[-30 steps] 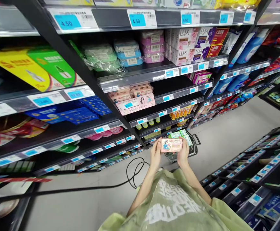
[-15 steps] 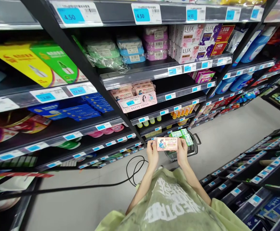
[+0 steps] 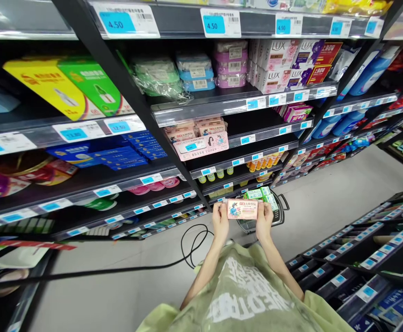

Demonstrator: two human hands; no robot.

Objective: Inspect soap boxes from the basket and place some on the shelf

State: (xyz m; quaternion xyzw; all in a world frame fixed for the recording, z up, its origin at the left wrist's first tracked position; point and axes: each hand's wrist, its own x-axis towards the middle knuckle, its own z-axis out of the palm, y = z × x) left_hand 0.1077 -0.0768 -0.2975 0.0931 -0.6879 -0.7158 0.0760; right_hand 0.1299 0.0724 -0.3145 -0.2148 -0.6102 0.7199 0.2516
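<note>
Between my two hands is a pink soap box [image 3: 242, 210] with a printed figure and flowers, its front turned up toward me. My left hand [image 3: 220, 221] grips its left end with fingers closed. At the other end my right hand [image 3: 264, 221] is closed on the box as well. Below and behind it, a dark shopping basket [image 3: 280, 216] on the floor holds green-and-white packs [image 3: 269, 197], partly hidden by the box and my hand. Similar pink boxes [image 3: 211, 127] sit in a display tray [image 3: 204, 145] on the shelf ahead.
Shelves [image 3: 222, 108] ahead carry LUX soap cartons [image 3: 273, 80], plastic soap dishes [image 3: 196, 74] and yellow and green boxes [image 3: 45, 90]. A black cable [image 3: 118, 269] loops across the floor [image 3: 118, 299] on the left. Another shelf rack [image 3: 350, 272] stands close on the right.
The shelves have shifted slightly in view as my head moved. Both hands still hold the soap box, which appears tipped a little differently.
</note>
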